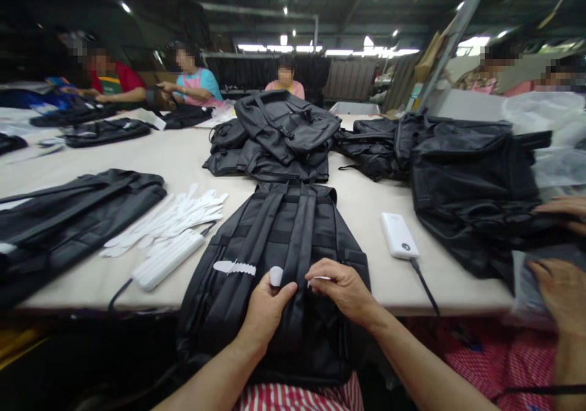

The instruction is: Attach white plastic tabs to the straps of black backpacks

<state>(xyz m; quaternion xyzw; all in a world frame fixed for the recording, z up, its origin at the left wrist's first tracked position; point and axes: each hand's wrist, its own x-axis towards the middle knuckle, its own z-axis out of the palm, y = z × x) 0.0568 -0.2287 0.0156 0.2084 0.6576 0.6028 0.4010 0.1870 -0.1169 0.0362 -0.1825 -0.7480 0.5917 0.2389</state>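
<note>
A black backpack (pixel 270 237) lies strap side up before me, its lower part overhanging the table's front edge. Around one shoulder strap sits a white strip with a scalloped edge (pixel 242 269). My left hand (pixel 265 313) is closed on the other shoulder strap (pixel 297 246), thumb on top, fingers partly hidden. A rounded white tab (pixel 276 276) sticks up by that thumb. Just right of the strap, my right hand (pixel 343 289) pinches a thin white strip (pixel 320 278). Whether tab and strip are one piece is hidden by the strap.
Black backpacks are piled ahead (pixel 284 133), with another at left (pixel 91 209). White gloves (pixel 174 215) and a white power strip (pixel 167 259) lie left; a white power bank (pixel 399 235) with cable lies right. A co-worker's hands (pixel 552 289) touch a bag at right. Several people sit beyond.
</note>
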